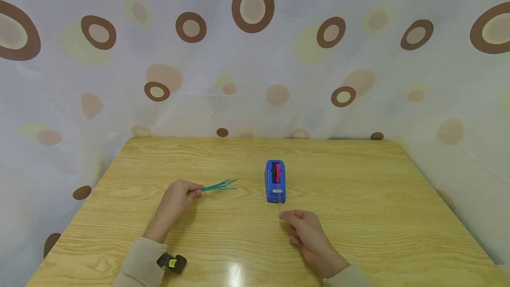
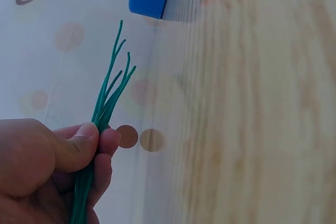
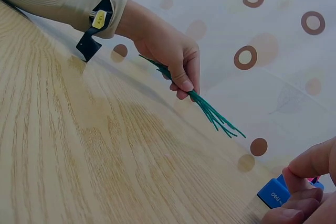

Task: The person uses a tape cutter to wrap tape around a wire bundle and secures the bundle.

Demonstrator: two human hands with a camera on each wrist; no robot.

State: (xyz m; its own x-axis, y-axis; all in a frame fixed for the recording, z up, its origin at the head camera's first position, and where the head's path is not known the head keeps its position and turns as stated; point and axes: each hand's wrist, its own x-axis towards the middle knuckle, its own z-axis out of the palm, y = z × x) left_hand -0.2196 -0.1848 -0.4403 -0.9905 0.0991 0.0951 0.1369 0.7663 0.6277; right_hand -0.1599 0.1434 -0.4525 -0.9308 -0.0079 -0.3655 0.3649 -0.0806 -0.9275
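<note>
My left hand (image 1: 187, 191) grips a thin bundle of green ties (image 1: 221, 185) near one end, and their loose tips fan out to the right just above the wooden table (image 1: 358, 198). A blue tape dispenser (image 1: 275, 180) with a pink core stands at mid-table. Just in front of it, my right hand (image 1: 284, 216) pinches the end of a pale tape strip (image 1: 280, 205) running from the dispenser. The left wrist view shows thumb and fingers (image 2: 89, 140) closed round the green ties (image 2: 110, 90). In the right wrist view the dispenser (image 3: 275, 195) sits behind my right fingertips (image 3: 307, 169).
A curtain (image 1: 255, 56) with brown rings hangs behind and beside the table, close to its far edge. A black wrist camera strap (image 1: 172, 262) sits on my left sleeve. Bare wood lies on both sides of the dispenser.
</note>
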